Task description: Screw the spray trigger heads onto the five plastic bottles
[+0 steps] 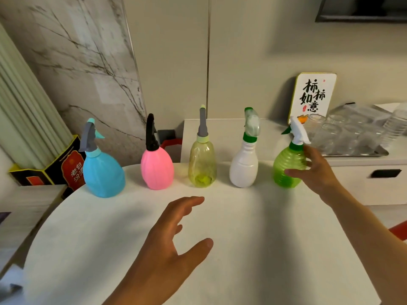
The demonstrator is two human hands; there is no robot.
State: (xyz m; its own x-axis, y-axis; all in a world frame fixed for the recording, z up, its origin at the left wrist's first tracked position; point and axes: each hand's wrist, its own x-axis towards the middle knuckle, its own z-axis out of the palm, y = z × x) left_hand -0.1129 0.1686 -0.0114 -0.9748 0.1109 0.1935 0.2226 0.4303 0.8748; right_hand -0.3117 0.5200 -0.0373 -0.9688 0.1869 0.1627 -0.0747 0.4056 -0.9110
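Several spray bottles stand upright in a row along the far side of the white round table [242, 260], each with a trigger head on top. From the left: a blue bottle [103, 172] with a grey head, a pink bottle [156, 170] with a black head, a clear yellow bottle [202, 166], a white bottle [244, 168] with a green collar, and a green bottle [286, 168] with a white head. My right hand [315, 170] is against the green bottle's right side, fingers spread, thumb on its front. My left hand [174, 234] hovers open over the table's middle, holding nothing.
A metal tray [374, 153] of clear glass jars sits on a white cabinet at the back right, beside a small sign with black characters [312, 95]. A dark printed box [66, 166] and a marble slab stand at the back left. A red edge shows at the right.
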